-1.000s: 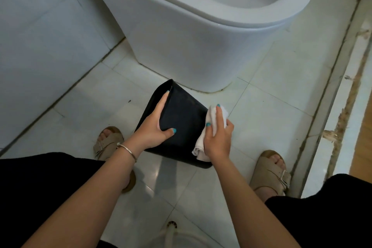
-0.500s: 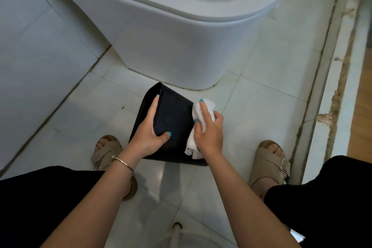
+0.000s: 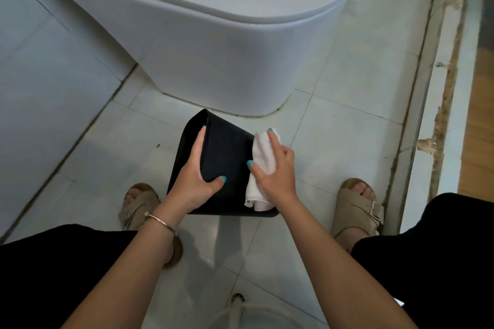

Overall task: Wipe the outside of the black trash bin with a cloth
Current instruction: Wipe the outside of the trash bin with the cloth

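**A:** From the head view, where's the bin (image 3: 227, 157)?

**B:** On the floor (image 3: 347, 141) just near of the toilet (image 3: 213, 48), between the two sandalled feet. It's tipped over, its mouth facing far-left and one broad side turned up.

**A:** And the hands?

**B:** The left hand (image 3: 196, 181) grips the bin's left edge: fingers run along the left side, thumb hooked over the upper face. The right hand (image 3: 275, 171) lies on the cloth (image 3: 260, 168), fingers fairly straight, pressing it flat against the bin's right edge. I'd call that hand open, pushing rather than clutching.

**A:** So how should the wipe be done well?

**B:** I'd keep the left grip firm so the bin can't slide or roll on the tile. The cloth is bunched into a long strip, so it covers little; spreading it under the palm would likely clean more per pass. Work in overlapping strokes from the far end to the near end.

**A:** Anything missed?

**B:** Probably the patch under the left thumb and fingers. That hand would need shifting, and the bin turning, to reach the faces now against the floor. I can't tell how clean the upper face is; it's too dark.
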### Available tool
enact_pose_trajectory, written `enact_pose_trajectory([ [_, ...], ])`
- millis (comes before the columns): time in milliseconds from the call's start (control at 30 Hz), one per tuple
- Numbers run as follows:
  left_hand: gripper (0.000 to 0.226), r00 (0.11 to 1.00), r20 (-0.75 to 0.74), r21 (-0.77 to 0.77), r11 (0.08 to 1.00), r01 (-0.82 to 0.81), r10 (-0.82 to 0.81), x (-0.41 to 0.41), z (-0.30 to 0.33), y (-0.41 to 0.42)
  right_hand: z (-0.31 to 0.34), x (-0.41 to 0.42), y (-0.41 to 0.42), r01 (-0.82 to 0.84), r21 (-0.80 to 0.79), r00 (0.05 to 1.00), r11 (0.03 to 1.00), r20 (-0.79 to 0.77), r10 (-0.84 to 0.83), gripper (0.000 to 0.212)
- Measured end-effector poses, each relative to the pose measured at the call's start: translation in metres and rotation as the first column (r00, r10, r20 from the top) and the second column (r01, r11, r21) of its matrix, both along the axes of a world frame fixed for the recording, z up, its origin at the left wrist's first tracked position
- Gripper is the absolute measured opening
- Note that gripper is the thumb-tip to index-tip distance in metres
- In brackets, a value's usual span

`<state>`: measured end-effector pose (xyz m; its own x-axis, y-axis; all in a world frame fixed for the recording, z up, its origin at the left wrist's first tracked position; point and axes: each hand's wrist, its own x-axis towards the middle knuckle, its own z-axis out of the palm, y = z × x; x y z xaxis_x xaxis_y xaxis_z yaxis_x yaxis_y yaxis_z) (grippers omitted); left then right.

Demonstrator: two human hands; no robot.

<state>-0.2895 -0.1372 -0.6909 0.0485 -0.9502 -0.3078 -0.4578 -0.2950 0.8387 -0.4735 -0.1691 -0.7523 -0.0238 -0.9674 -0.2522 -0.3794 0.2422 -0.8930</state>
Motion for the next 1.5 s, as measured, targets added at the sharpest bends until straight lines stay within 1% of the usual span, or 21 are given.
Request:
enact_pose_trajectory([
  [100,0.106,1.000,0.016,0.024,1.000,-0.001,0.001,0.009,0.000,-0.002,-0.001,-0.003,0.002,-0.011,0.007,0.999,1.000,0.034,0.011,0.090],
  [167,0.102,0.999,0.019,0.026,0.999,-0.038,0.037,0.011,0.002,-0.005,0.001,-0.003,0.003,-0.026,0.016,1.000,1.000,0.018,0.026,0.093],
  [200,0.098,0.998,0.009,0.027,0.997,-0.065,0.065,0.011,0.002,-0.007,0.002,-0.002,0.003,-0.041,0.018,0.998,0.999,-0.036,0.041,0.093],
  [267,0.094,0.996,0.002,0.032,0.995,-0.089,0.089,0.008,0.003,-0.012,0.005,-0.001,0.003,-0.083,0.028,0.963,0.996,-0.256,0.088,0.093],
  [300,0.094,0.996,0.016,0.033,0.996,-0.086,0.086,0.004,0.003,-0.015,0.005,0.000,0.003,-0.081,0.042,0.937,0.996,-0.337,0.091,0.092],
  [333,0.097,0.997,0.037,0.028,0.997,-0.076,0.075,0.002,0.003,-0.017,0.005,0.000,0.003,-0.057,0.059,0.930,0.997,-0.361,0.075,0.091],
  [433,0.106,0.993,0.115,-0.004,1.000,-0.011,0.011,-0.006,0.005,-0.020,0.005,0.006,0.002,0.039,0.125,0.963,0.991,-0.269,-0.004,0.084],
  [500,0.107,0.991,0.135,0.001,1.000,0.001,-0.001,-0.008,0.006,-0.019,0.006,0.011,0.000,0.044,0.126,0.977,0.991,-0.213,-0.017,0.079],
  [567,0.107,0.989,0.151,-0.002,1.000,0.001,-0.001,-0.007,0.005,-0.018,0.013,0.018,-0.001,-0.025,0.071,0.982,0.997,-0.184,0.038,0.077],
  [667,0.107,0.988,0.158,-0.014,1.000,0.004,-0.002,-0.004,0.002,-0.017,0.024,0.026,-0.003,-0.173,-0.014,0.971,0.985,-0.170,0.168,0.075],
  [733,0.107,0.986,0.167,-0.018,1.000,0.001,0.003,-0.005,0.001,-0.017,0.024,0.026,-0.003,-0.187,-0.042,0.970,0.981,-0.166,0.178,0.074],
  [800,0.107,0.983,0.184,-0.016,1.000,-0.004,0.007,-0.002,0.000,-0.017,0.016,0.021,-0.001,-0.145,-0.029,0.976,0.989,-0.168,0.139,0.073],
  [900,0.108,0.984,0.174,0.008,1.000,-0.030,0.028,0.004,-0.001,-0.016,-0.006,0.001,0.004,-0.045,0.061,0.980,0.997,-0.189,0.055,0.071],
  [1033,0.107,0.987,0.162,0.003,1.000,-0.004,0.003,-0.004,0.002,-0.019,-0.029,-0.023,0.007,0.106,0.181,0.975,0.978,-0.212,-0.066,0.069],
  [1133,0.105,0.985,0.172,0.000,1.000,0.004,-0.004,-0.005,0.004,-0.023,-0.038,-0.033,0.009,0.154,0.230,0.969,0.961,-0.225,-0.101,0.069],
  [1267,0.109,0.980,0.198,0.001,1.000,-0.001,0.001,0.007,0.004,-0.020,-0.043,-0.041,0.007,0.221,0.290,0.969,0.931,-0.171,-0.177,0.071],
  [1400,0.115,0.968,0.244,0.014,0.998,0.061,-0.063,0.013,0.007,-0.016,-0.039,-0.045,0.010,0.369,0.273,0.927,0.889,-0.043,-0.371,0.075],
  [1500,0.118,0.950,0.285,0.020,0.992,0.123,-0.124,0.012,0.011,-0.017,-0.030,-0.045,0.011,0.403,0.227,0.906,0.887,0.040,-0.422,0.076],
])
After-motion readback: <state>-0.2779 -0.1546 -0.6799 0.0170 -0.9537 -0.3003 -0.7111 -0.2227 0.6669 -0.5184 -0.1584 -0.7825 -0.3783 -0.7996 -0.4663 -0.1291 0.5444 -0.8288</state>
